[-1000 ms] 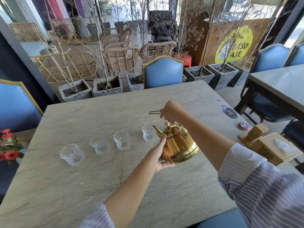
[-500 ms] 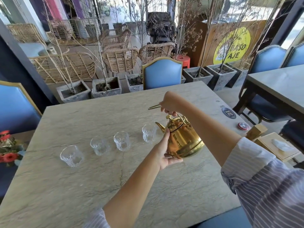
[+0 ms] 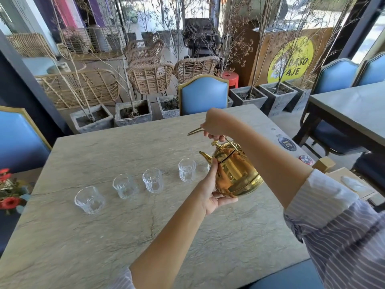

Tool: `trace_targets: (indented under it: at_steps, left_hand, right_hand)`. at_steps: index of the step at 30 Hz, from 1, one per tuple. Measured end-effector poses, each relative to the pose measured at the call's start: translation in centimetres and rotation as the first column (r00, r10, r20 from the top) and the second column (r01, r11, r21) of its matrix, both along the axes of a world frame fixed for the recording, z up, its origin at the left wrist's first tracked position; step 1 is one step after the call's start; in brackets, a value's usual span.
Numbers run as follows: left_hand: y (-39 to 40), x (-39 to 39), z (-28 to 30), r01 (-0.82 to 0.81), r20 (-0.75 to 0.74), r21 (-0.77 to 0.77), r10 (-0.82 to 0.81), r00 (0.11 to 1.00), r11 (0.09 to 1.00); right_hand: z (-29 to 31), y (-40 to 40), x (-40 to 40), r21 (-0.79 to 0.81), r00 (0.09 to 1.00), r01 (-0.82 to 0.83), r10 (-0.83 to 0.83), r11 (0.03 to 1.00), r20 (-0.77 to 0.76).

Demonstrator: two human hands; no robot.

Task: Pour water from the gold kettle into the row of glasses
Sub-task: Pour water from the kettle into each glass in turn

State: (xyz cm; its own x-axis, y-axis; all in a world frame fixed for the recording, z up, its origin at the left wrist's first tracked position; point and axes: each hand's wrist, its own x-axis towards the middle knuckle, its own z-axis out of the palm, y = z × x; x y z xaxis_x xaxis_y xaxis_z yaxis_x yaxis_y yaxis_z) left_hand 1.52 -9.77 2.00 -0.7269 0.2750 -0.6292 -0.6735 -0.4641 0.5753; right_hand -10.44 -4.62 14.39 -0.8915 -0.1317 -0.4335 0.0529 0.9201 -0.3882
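Right hand (image 3: 214,124) grips the shiny gold metal kettle's (image 3: 235,172) handle; left hand (image 3: 214,192) cups its underside beside four clear faceted glasses (image 3: 153,180) on the pale stone table (image 3: 104,236).

A pale stone-look worktop (image 3: 104,236) fills the foreground. A blue chair with gold trim (image 3: 203,94) stands at its far edge. Beyond are grey square planters (image 3: 133,112) with bare branches, wicker chairs (image 3: 150,77), and a yellow round sign (image 3: 290,59). Red flowers (image 3: 8,197) sit at left.
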Motion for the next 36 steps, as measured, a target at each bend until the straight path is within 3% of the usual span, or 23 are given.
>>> trace_targets:
  at_steps: [12,27,32,36]
  left_hand:
    - [0.6,0.0,1.0,-0.024,-0.027,0.038,0.025,0.999,0.999]
    - [0.8,-0.3,0.2,-0.033,-0.017,0.054,0.034,0.999,0.998]
    - [0.5,-0.6,-0.7,-0.033,0.026,0.029,0.032,0.999,0.999]
    - [0.0,-0.9,-1.6,-0.017,0.034,0.009,0.016,0.999,1.000]
  right_hand:
    - [2.0,-0.5,-0.1,0.140,0.995,-0.048,0.035,0.989,0.096]
    - [1.6,-0.6,0.0,0.159,0.997,-0.068,0.070,0.985,-0.010]
    - [-0.4,-0.1,0.0,0.035,0.970,-0.066,0.072,0.997,-0.234]
    - [-2.0,-0.6,-0.6,0.091,0.987,-0.002,0.017,0.996,-0.158]
